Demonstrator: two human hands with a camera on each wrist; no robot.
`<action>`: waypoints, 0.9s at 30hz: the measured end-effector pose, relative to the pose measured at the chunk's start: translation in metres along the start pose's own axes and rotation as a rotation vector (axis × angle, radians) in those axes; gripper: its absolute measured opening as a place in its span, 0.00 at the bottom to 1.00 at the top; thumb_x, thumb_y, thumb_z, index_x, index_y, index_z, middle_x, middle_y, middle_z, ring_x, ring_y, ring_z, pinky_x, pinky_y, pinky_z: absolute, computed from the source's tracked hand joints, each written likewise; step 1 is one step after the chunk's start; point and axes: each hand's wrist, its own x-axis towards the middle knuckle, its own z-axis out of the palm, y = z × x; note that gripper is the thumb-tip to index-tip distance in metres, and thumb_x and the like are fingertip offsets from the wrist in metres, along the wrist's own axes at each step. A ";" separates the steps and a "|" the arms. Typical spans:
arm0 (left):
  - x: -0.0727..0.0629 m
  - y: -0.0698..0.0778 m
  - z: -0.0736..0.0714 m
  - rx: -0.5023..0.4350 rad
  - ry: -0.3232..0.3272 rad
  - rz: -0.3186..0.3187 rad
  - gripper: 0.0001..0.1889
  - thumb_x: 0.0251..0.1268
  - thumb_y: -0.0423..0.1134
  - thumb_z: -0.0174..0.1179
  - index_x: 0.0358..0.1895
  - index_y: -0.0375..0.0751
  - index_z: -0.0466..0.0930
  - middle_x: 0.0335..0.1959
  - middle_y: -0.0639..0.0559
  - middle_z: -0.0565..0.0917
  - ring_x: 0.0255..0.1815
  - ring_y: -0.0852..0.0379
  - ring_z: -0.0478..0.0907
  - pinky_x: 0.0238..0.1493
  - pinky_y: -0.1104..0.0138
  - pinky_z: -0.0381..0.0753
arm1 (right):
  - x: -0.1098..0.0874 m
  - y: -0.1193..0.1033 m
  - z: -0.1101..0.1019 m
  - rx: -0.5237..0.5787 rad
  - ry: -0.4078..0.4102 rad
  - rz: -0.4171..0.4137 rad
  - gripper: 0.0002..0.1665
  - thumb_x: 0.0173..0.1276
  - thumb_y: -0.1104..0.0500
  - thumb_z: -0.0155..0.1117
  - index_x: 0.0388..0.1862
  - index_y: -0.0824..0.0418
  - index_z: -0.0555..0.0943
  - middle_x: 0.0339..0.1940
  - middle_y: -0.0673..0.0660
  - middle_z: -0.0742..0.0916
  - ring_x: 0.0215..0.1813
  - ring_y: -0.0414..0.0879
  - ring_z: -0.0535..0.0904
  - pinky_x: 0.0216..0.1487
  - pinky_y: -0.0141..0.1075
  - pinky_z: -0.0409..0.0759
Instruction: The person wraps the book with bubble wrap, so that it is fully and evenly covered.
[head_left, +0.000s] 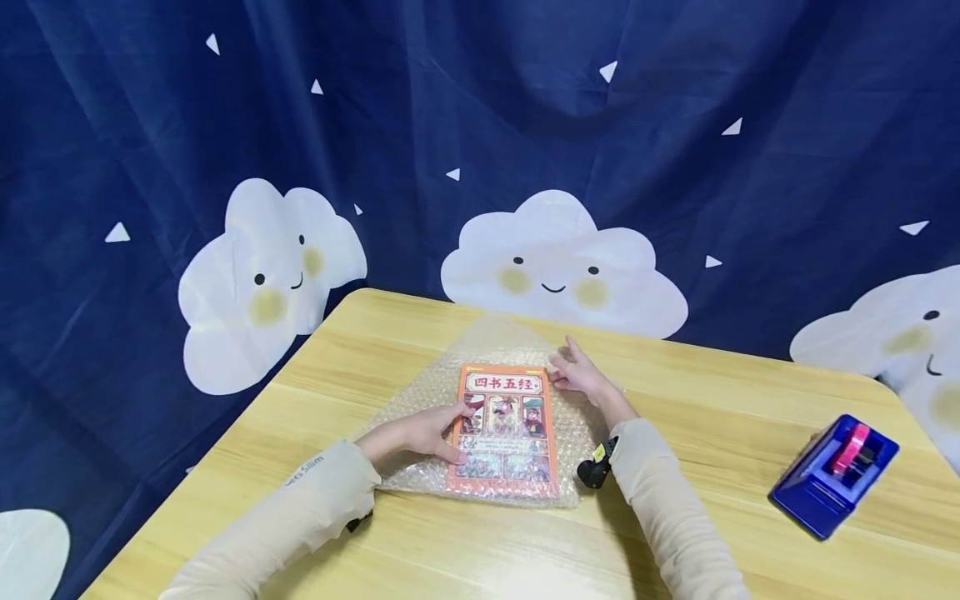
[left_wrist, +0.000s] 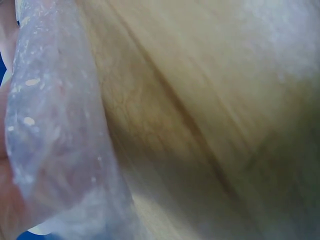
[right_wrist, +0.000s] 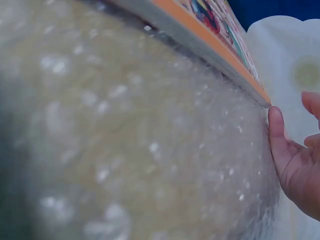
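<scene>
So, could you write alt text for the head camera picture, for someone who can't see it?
A person's left hand rests on the left edge of an orange book lying on bubble wrap, with the right hand at its far right corner. To the right on the wooden table is a blue tape dispenser; behind hangs a navy curtain with smiling clouds.

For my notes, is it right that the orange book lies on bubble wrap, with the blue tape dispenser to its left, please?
The side is wrong: the head view shows the blue tape dispenser to the right of the orange book.
</scene>
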 end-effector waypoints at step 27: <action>-0.004 0.001 -0.001 -0.005 -0.027 0.010 0.38 0.54 0.43 0.65 0.65 0.31 0.57 0.66 0.32 0.59 0.68 0.38 0.54 0.67 0.49 0.53 | -0.014 0.006 0.007 -0.135 0.011 -0.201 0.13 0.62 0.65 0.59 0.43 0.72 0.73 0.50 0.67 0.79 0.37 0.47 0.78 0.37 0.36 0.77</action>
